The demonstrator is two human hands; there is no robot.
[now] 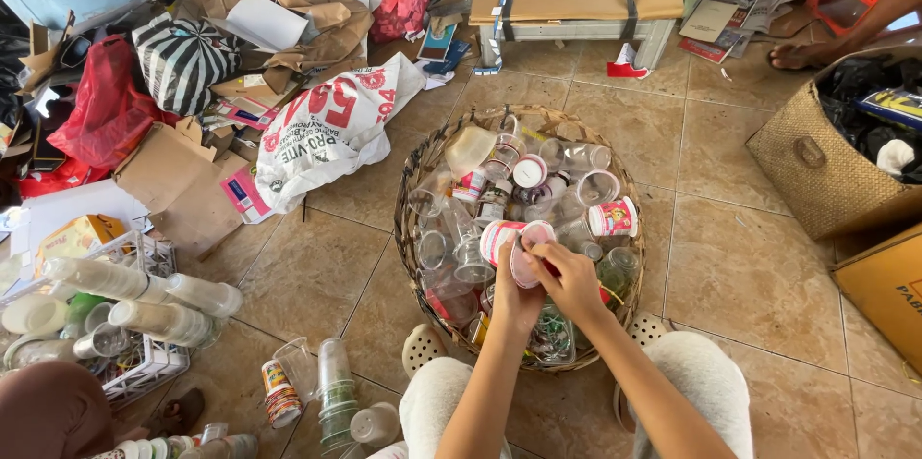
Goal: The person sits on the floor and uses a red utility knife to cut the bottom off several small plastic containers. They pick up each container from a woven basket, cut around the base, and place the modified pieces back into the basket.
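At frame centre, my left hand (514, 291) grips a pink-and-white plastic cup (501, 236). My right hand (567, 277) pinches its foil lid (524, 262). I'd peel slowly over the round woven basket (413, 181).

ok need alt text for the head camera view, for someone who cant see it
Seen from above, a seated person's left hand and right hand together hold a small red-and-white plastic cup and its round lid over a round woven basket full of clear plastic cups. Stacked cups, torn cardboard and bags litter the tan tiled floor around it.
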